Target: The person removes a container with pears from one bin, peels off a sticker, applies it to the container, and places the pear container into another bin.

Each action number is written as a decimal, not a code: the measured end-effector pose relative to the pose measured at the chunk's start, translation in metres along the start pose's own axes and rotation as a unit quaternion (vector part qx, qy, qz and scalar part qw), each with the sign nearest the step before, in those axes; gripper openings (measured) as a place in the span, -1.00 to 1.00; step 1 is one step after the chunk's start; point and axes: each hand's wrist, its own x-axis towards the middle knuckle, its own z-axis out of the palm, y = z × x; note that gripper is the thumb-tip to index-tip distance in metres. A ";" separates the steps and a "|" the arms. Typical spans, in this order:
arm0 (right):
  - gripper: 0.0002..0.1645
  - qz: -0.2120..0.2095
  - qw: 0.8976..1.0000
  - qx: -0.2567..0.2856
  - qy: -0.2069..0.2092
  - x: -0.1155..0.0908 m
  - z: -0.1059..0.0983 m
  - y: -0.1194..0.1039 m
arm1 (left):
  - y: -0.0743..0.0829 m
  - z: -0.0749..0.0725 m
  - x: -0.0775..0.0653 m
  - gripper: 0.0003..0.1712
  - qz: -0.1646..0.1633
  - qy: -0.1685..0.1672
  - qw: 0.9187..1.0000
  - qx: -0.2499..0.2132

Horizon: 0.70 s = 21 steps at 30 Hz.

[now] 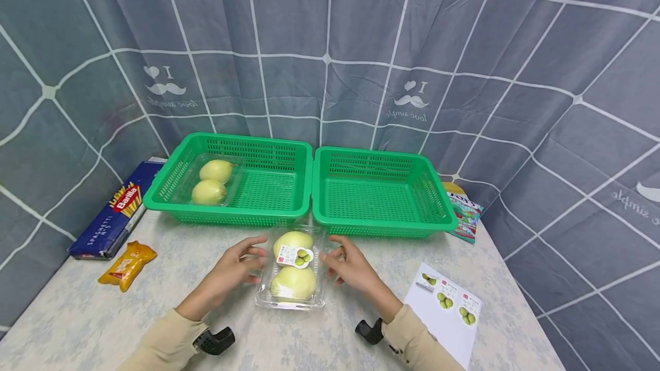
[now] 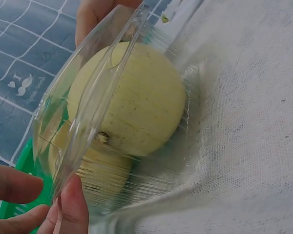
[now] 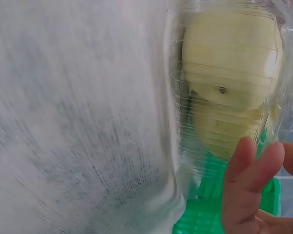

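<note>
A clear plastic clamshell box point(image 1: 291, 296) holding two pale yellow melons point(image 2: 132, 97) sits on the table between the hands. Its lid bears a white label point(image 1: 295, 256) with a picture of green fruit. At the box's left edge is the left hand point(image 1: 234, 268); its fingertips pinch the rim in the left wrist view. The right hand point(image 1: 353, 265) is at the opposite edge, its fingers loosely bent and the tips touching or very near the rim point(image 3: 263, 129). Part of each hand is out of its wrist view.
Behind the box stand two green baskets, the left one point(image 1: 232, 217) with another melon box point(image 1: 234, 188), the right one point(image 1: 381, 225) without contents. A blue spaghetti box point(image 1: 116, 210) and orange packet point(image 1: 128, 265) lie left. A label sheet point(image 1: 443, 319) and colourful bag point(image 1: 464, 216) lie right.
</note>
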 end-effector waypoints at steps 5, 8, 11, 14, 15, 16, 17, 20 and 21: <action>-0.32 -0.017 0.999 0.031 -0.011 -0.006 0.000 0.000 | 0.000 -0.002 -0.001 -0.33 -0.009 -0.004 1.000 -0.001; -0.35 -0.019 0.999 0.043 -0.011 -0.010 0.001 0.000 | -0.001 -0.002 -0.003 -0.33 -0.013 -0.005 1.000 -0.003; -0.34 -0.016 0.998 0.056 -0.011 -0.014 0.002 -0.001 | -0.002 -0.001 -0.006 -0.32 -0.014 -0.011 1.000 -0.010; -0.34 -0.011 0.998 0.069 -0.007 -0.019 0.002 -0.004 | -0.001 0.000 -0.010 -0.29 -0.013 -0.016 1.000 -0.018; -0.34 -0.009 0.997 0.072 -0.006 -0.020 0.002 -0.005 | 0.000 0.000 -0.011 -0.29 -0.012 -0.018 1.000 -0.021; -0.34 -0.007 0.997 0.074 -0.004 -0.022 0.001 -0.006 | 0.001 0.000 -0.013 -0.28 -0.010 -0.020 1.000 -0.022; -0.33 -0.005 0.997 0.076 -0.004 -0.024 0.000 -0.007 | 0.002 0.000 -0.014 -0.27 -0.008 -0.023 0.999 -0.023; -0.30 0.001 0.997 0.080 -0.006 -0.030 -0.002 -0.009 | 0.005 0.000 -0.017 -0.27 -0.003 -0.031 0.999 -0.025; -0.28 0.003 0.997 0.082 -0.008 -0.032 -0.003 -0.009 | 0.006 0.000 -0.018 -0.26 -0.002 -0.033 0.999 -0.027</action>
